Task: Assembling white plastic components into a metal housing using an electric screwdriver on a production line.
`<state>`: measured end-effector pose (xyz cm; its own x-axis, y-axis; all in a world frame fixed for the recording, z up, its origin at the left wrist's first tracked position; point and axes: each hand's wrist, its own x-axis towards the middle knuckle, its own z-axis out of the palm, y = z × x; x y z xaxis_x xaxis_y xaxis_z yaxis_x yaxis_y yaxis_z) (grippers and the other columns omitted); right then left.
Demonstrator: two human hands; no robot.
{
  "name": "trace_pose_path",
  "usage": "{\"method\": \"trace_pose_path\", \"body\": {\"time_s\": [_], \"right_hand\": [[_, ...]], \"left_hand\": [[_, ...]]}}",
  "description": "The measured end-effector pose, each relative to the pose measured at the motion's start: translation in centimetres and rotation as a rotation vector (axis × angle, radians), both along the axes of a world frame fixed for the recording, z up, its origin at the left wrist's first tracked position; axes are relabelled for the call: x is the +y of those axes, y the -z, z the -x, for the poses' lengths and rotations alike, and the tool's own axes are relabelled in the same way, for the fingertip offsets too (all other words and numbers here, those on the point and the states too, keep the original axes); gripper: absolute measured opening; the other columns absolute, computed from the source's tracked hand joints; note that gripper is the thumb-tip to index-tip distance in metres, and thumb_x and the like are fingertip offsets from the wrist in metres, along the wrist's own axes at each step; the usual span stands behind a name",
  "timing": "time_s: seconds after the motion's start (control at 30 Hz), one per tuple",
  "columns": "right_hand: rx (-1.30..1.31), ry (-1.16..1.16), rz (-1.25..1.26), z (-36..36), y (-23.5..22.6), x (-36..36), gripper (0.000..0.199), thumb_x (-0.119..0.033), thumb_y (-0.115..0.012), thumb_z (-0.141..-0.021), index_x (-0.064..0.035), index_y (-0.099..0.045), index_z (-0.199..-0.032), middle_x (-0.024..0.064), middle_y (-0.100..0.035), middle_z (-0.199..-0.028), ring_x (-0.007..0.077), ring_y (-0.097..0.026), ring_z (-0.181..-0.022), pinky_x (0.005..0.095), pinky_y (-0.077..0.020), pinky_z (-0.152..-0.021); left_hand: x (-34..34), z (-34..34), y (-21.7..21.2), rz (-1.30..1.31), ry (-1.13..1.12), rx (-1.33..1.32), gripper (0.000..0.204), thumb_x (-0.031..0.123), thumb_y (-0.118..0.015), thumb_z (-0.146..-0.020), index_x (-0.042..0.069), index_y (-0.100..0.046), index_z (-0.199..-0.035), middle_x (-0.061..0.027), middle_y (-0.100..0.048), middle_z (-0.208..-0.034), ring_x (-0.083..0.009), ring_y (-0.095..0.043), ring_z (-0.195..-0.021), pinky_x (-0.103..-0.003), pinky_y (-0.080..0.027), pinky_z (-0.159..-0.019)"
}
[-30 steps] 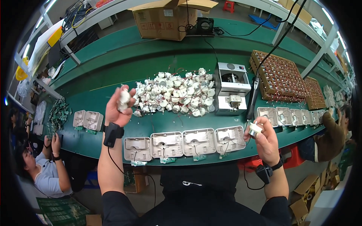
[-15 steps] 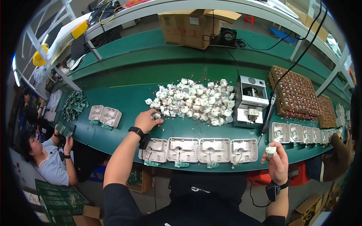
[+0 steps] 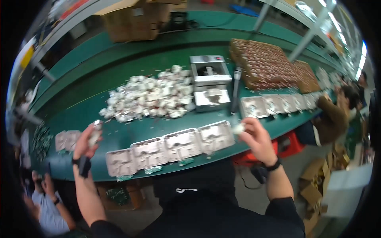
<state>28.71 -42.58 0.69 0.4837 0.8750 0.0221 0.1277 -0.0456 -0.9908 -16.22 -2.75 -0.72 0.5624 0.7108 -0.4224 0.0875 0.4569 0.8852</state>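
Observation:
My left hand point(image 3: 85, 143) is raised at the left of the row of housings, its fingers closed round a small white part with a silvery end point(image 3: 95, 137). At the right end of the row, my right hand point(image 3: 258, 137) pinches another small white part point(image 3: 239, 128). Both parts are blurred. Between my hands lie several pale open plastic housings point(image 3: 149, 152) in a slanting row, with green circuit boards point(image 3: 185, 161) at their front edges. Behind them is a heap of similar white parts point(image 3: 152, 95) with reddish wires.
A silver bench machine point(image 3: 211, 83) stands right of the heap, beside a dark handheld tool point(image 3: 236, 91). Further right are brown trays of small parts point(image 3: 264, 63) and more housings point(image 3: 254, 107). Circuit boards point(image 3: 41, 142) lie at far left. Co-workers sit at both sides.
My left hand has left the heap's edge and come nearer, lifting a white part. My right hand still holds its part, now closer to the housings. The view has turned right.

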Motion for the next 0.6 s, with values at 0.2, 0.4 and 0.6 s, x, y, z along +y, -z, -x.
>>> {"method": "trace_pose_path", "body": {"time_s": [0.2,0.4,0.6], "right_hand": [[-0.431,0.014,0.128,0.2,1.4,1.0,0.027,-0.007,-0.072,-0.092,0.0028,-0.063,-0.115,0.0110,-0.070,-0.100,0.0177,-0.069,-0.088,0.0300,-0.0550,-0.080],[-0.535,-0.008,0.158,0.9,2.6,1.1,0.021,-0.007,-0.073,-0.090,0.0016,-0.066,-0.108,0.0119,-0.069,-0.096,0.0208,-0.069,-0.082,0.0308,-0.0552,-0.076],[-0.787,-0.116,0.083,1.3,3.3,2.1,0.023,-0.008,-0.075,-0.087,-0.0018,-0.067,-0.107,0.0112,-0.068,-0.095,0.0254,-0.068,-0.078,0.0339,-0.0545,-0.071]], "left_hand": [[-6.3,-3.4,0.0,0.183,-0.028,-0.360,0.040,0.032,-0.049,-0.107,0.007,-0.049,-0.138,-0.0078,-0.060,-0.104,-0.0120,-0.056,-0.071,-0.017,-0.034,-0.036],[-13.8,-8.2,2.1,0.112,0.105,-0.482,0.040,0.028,-0.052,-0.105,0.005,-0.048,-0.137,-0.0099,-0.062,-0.106,-0.0134,-0.057,-0.075,-0.018,-0.036,-0.038],[-11.1,-8.3,2.6,0.050,-0.138,-0.454,0.044,0.024,-0.052,-0.105,0.004,-0.044,-0.143,-0.0101,-0.063,-0.111,-0.0115,-0.055,-0.077,-0.017,-0.037,-0.039]]}}
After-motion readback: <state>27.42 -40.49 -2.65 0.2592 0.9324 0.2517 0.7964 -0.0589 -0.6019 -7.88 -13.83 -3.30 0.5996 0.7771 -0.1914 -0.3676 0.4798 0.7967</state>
